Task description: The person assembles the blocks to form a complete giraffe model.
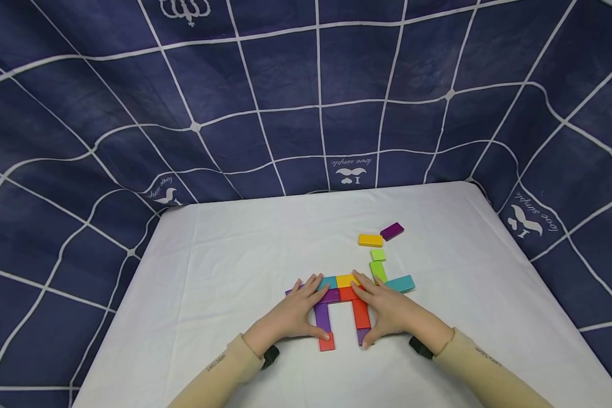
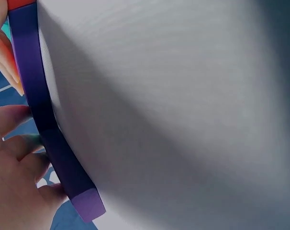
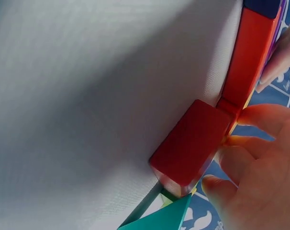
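Observation:
Flat colored blocks form a figure with two legs on the white table. My left hand (image 1: 297, 311), fingers spread, rests over its left side, with the thumb at the red end block (image 1: 327, 343) below the purple leg block (image 1: 322, 317). In the left wrist view, its fingertips meet a purple block's edge (image 2: 71, 167). My right hand (image 1: 391, 309) spreads over the right side, fingertips at the yellow block (image 1: 345, 280) and red block (image 1: 348, 293). Its thumb lies by the small purple block (image 1: 362, 338) under the red leg block (image 1: 360, 314). The left fingers partly cover a teal block (image 1: 328, 282).
Right of the figure lies a teal block (image 1: 402, 284). A green block (image 1: 378, 271), small light-green block (image 1: 378, 255), yellow block (image 1: 370, 241) and dark purple block (image 1: 391, 231) trail behind it. A blue checked curtain (image 1: 285, 68) surrounds the white table (image 1: 234, 243).

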`<action>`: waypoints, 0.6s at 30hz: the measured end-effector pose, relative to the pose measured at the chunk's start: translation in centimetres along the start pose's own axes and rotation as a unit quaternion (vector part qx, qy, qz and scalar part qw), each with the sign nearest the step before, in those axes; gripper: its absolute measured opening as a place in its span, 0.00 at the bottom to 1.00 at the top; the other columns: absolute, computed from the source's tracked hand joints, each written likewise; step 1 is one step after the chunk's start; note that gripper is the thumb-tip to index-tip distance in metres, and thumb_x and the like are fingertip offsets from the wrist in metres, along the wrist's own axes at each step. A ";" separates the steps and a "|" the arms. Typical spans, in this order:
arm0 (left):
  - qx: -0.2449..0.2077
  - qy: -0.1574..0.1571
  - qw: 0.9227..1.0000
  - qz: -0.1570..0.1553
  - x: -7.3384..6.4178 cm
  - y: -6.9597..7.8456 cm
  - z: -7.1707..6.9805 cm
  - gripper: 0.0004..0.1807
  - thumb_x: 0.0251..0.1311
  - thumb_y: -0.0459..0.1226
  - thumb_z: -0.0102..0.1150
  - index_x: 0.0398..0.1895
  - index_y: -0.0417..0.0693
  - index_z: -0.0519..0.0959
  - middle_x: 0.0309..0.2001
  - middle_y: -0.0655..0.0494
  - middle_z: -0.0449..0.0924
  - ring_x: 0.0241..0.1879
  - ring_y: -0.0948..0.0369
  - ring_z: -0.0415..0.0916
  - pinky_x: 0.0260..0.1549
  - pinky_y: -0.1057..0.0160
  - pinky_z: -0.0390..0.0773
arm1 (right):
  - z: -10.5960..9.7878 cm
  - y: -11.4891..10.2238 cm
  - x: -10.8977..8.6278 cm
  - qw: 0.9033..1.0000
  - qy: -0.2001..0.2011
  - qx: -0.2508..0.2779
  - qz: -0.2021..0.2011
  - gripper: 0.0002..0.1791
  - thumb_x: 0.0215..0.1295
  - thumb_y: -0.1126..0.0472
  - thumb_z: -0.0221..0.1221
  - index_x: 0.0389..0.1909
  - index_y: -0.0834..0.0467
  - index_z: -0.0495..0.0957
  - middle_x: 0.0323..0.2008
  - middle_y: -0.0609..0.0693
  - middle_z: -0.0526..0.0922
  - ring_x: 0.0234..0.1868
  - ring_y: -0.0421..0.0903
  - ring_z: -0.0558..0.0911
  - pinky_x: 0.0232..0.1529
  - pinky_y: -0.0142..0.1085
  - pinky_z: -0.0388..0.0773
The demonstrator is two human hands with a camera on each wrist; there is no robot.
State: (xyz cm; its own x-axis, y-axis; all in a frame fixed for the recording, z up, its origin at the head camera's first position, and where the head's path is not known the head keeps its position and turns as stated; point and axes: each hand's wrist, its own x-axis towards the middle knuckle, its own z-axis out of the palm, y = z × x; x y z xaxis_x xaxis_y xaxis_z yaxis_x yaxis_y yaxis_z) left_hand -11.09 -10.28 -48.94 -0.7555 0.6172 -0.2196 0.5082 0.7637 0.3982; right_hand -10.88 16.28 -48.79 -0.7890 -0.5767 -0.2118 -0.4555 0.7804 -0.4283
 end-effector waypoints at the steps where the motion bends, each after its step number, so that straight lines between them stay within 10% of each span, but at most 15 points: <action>1: -0.001 0.000 1.000 0.000 0.0 0.0 0.0 0.61 0.44 0.66 0.68 0.78 0.50 0.54 0.80 0.49 0.42 0.79 0.51 0.39 0.76 0.44 0.43 | 0.0 0.0 0.0 1.000 0.000 -0.001 0.000 0.70 0.30 0.26 0.73 0.74 0.59 0.60 0.80 0.53 0.46 0.71 0.78 0.54 0.61 0.66 0.69; 18: -0.005 0.000 1.000 -0.001 -0.6 -0.2 0.1 0.61 0.43 0.67 0.69 0.77 0.50 0.55 0.80 0.50 0.43 0.79 0.50 0.40 0.76 0.43 0.45 | -0.1 -0.6 0.1 1.000 -0.011 -0.009 -0.004 0.68 0.30 0.26 0.74 0.73 0.58 0.62 0.79 0.55 0.49 0.71 0.76 0.58 0.59 0.64 0.73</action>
State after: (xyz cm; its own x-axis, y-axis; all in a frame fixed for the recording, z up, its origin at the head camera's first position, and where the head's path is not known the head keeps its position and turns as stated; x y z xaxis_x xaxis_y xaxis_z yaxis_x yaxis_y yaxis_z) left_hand -10.73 -10.82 -48.97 -0.7561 0.6161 -0.2210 0.5027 0.7628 0.4068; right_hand -10.73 15.81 -48.51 -0.7763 -0.5878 -0.2275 -0.4695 0.7801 -0.4135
